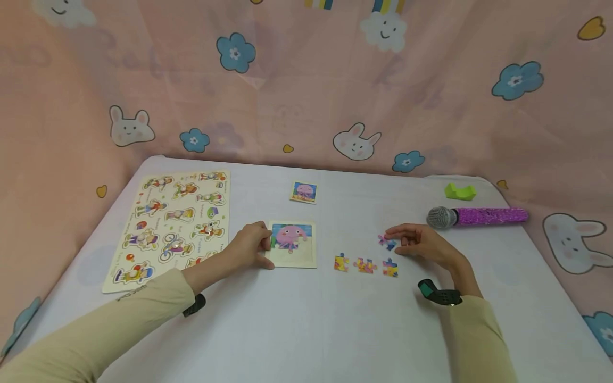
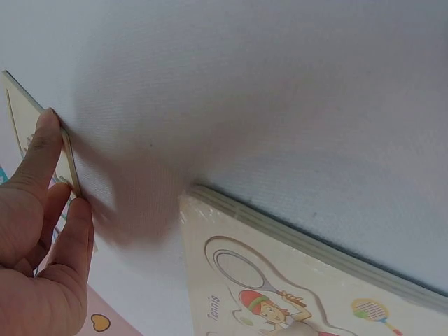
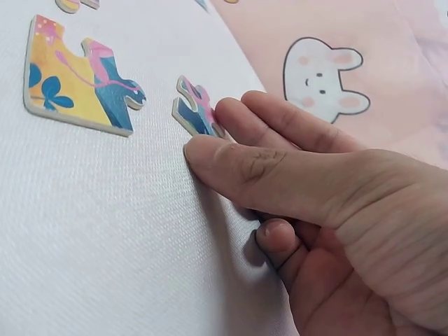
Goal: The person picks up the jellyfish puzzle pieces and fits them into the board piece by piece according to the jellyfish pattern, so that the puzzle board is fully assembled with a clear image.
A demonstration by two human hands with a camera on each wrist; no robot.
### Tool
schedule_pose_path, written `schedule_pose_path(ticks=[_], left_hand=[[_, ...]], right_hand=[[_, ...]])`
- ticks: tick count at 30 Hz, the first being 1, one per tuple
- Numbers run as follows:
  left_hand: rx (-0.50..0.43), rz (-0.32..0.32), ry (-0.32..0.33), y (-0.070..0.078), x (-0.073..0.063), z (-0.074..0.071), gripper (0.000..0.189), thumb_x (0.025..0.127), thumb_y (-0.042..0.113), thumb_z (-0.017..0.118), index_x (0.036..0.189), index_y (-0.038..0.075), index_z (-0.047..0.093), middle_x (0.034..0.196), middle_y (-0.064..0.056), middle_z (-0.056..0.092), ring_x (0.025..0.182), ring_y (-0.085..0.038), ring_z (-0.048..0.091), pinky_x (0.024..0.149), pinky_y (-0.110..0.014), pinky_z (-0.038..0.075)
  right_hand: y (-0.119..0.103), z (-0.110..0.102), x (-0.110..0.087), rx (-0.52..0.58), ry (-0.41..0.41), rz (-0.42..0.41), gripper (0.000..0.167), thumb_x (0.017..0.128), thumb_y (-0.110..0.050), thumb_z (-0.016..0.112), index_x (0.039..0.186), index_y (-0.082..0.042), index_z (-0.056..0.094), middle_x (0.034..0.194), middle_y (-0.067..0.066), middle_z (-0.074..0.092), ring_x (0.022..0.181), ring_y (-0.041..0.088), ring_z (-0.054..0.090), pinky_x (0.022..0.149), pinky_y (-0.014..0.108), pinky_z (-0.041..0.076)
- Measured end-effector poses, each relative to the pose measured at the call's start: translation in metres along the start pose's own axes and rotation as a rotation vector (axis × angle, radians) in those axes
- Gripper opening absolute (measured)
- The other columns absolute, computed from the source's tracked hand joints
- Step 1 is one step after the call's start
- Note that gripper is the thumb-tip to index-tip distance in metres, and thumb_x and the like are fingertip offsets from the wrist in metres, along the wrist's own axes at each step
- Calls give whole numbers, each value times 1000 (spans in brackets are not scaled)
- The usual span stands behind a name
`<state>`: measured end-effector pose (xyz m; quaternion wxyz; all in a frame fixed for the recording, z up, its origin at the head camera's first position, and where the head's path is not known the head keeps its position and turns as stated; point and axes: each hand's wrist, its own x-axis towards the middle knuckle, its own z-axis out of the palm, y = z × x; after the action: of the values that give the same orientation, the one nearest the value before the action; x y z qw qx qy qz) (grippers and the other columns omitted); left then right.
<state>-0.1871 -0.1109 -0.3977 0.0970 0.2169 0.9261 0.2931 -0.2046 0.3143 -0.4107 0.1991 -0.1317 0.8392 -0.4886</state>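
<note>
A square puzzle board lies on the white table, with a partly assembled pink octopus picture in its upper part. My left hand holds the board's left side; in the left wrist view, thumb and fingers grip the pale edge. Over on the right, my right hand pinches a small pink and blue puzzle piece between thumb and fingers, close over the cloth. Just in front of it lie three loose pieces in a row: a left one, a middle one and a right one.
A small octopus picture card lies behind the board. To the left is a large sports-figure puzzle board. At the right are a microphone with a purple glittery handle and a green block. A pink patterned curtain hangs behind.
</note>
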Motion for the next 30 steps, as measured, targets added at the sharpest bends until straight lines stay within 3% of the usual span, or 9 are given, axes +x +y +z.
schedule_pose_path(ticks=[6, 12, 16, 19, 24, 30], left_hand=[[-5, 1, 0, 0, 0, 1, 37, 59, 11, 91, 70, 4, 56, 77, -3, 45, 69, -15, 41, 60, -25, 33], [5, 10, 7, -1, 0, 1, 37, 58, 12, 92, 70, 4, 57, 76, -3, 45, 68, -15, 41, 60, -25, 33], [8, 24, 9, 0, 0, 0, 38, 58, 12, 92, 70, 4, 57, 76, -3, 45, 68, -15, 41, 60, -25, 33], [12, 36, 11, 1, 0, 0, 38, 58, 12, 91, 70, 4, 57, 76, -3, 45, 68, -15, 41, 60, -25, 33], [18, 37, 13, 2, -1, 0, 37, 59, 12, 91, 70, 3, 57, 76, -3, 46, 68, -15, 41, 60, -24, 33], [17, 26, 13, 2, -2, 0, 36, 59, 11, 91, 70, 3, 57, 76, -4, 46, 69, -15, 42, 61, -25, 33]], right_hand=[[1, -3, 0, 8, -17, -18, 50, 84, -1, 70, 130, 5, 52, 120, 18, 61, 78, 11, 48, 65, 20, 42], [1, -4, 6, -64, -61, -74, 47, 87, 1, 66, 132, 3, 52, 134, 24, 52, 100, 4, 57, 74, 21, 49], [-1, -3, 7, -112, -30, -72, 43, 85, -1, 69, 126, 2, 57, 126, 24, 58, 85, 10, 54, 66, 21, 45], [-1, -2, 6, -140, 21, -52, 41, 83, -4, 72, 122, 0, 61, 111, 20, 63, 75, 14, 47, 62, 22, 41], [0, 2, 2, -115, 84, -42, 43, 80, -6, 76, 120, 1, 62, 95, 17, 60, 77, 15, 50, 64, 21, 42], [-1, 4, -1, -119, 89, -60, 42, 83, -3, 72, 123, -1, 60, 116, 18, 64, 90, 14, 57, 73, 19, 47]])
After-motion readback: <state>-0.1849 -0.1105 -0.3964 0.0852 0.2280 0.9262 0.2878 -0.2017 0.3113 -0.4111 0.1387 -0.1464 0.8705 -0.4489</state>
